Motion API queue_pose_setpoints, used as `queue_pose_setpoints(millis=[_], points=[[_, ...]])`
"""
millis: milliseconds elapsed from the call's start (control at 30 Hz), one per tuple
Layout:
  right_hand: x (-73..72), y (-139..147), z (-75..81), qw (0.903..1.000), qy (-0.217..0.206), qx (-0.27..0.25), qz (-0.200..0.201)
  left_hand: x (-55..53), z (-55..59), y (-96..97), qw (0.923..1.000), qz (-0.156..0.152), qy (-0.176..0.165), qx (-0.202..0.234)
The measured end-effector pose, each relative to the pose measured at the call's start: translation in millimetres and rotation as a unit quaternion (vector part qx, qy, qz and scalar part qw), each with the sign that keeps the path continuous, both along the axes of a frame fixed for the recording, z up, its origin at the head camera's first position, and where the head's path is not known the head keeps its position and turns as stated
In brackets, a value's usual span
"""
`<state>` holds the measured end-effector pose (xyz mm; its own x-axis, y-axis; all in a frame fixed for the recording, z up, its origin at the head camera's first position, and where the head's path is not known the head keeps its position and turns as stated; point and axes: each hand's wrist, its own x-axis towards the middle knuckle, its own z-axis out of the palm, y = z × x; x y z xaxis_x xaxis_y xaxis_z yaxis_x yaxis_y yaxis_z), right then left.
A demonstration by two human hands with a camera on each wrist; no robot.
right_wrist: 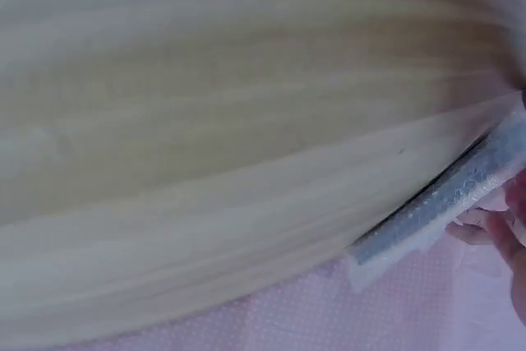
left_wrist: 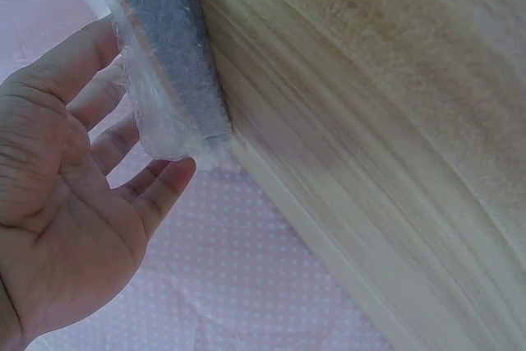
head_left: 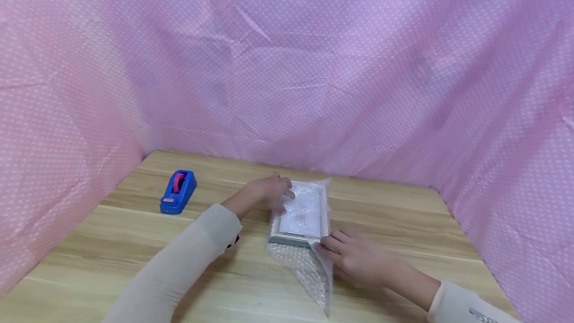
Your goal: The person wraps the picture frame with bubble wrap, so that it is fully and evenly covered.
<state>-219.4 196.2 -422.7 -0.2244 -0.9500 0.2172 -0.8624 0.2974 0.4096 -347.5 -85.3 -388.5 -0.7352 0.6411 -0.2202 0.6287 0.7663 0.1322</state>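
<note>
A picture frame (head_left: 299,216) with a grey near edge lies on the table, covered by clear bubble wrap (head_left: 307,265). Some of the wrap trails off the frame's near end in a pointed flap. My left hand (head_left: 270,192) rests on the far left part of the wrapped frame. In the left wrist view its fingers are fairly straight against the bubble wrap (left_wrist: 152,117) along the frame's side. At the near right corner, my right hand (head_left: 363,261) pinches the flap. The right wrist view shows the wrapped frame (right_wrist: 427,211) at its right edge, with partly cut-off fingers beside it.
To the left on the wooden table (head_left: 394,218) stands a blue tape dispenser (head_left: 178,193) with a pink core. Pink dotted cloth (head_left: 287,88) hangs around the table's back and sides.
</note>
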Motion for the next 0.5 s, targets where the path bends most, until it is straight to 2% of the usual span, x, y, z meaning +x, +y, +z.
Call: queue_pose_setpoints(millis=[67, 133, 167, 200, 267, 333, 433, 500], points=[[-1.1, -2.6, -2.4, 0.9969, 0.072, 0.013, 0.028, 0.3, 0.9, -0.5, 1.0000, 0.007, -0.003, 0.001], [-3.5, -6.0, -4.7, 0.9898, 0.132, 0.020, 0.049, 0.6, 1.4, -1.0, 0.9999, 0.011, -0.005, 0.002], [-4.7, -7.7, -6.1, 0.9880, 0.144, 0.019, 0.054, 0.7, 1.2, -1.2, 0.9999, 0.009, -0.006, 0.002], [-5.9, -9.4, -7.4, 0.9892, 0.136, 0.009, 0.053, 0.7, 0.9, -1.1, 0.9999, 0.008, -0.007, 0.003], [-8.0, -11.4, -9.6, 0.9960, 0.073, -0.030, 0.043, 1.1, 0.1, -1.0, 0.9999, 0.006, -0.011, 0.008], [-10.4, -12.7, -11.1, 0.9952, -0.019, -0.091, 0.030, 1.1, -1.1, -0.8, 0.9998, 0.005, -0.014, 0.012], [-13.2, -14.8, -11.9, 0.9736, -0.145, -0.176, 0.004, 0.8, -2.6, -0.4, 0.9997, 0.007, -0.015, 0.018], [-14.5, -17.1, -10.4, 0.9519, -0.221, -0.209, -0.039, 0.1, -3.5, -0.3, 0.9997, 0.005, -0.014, 0.020]])
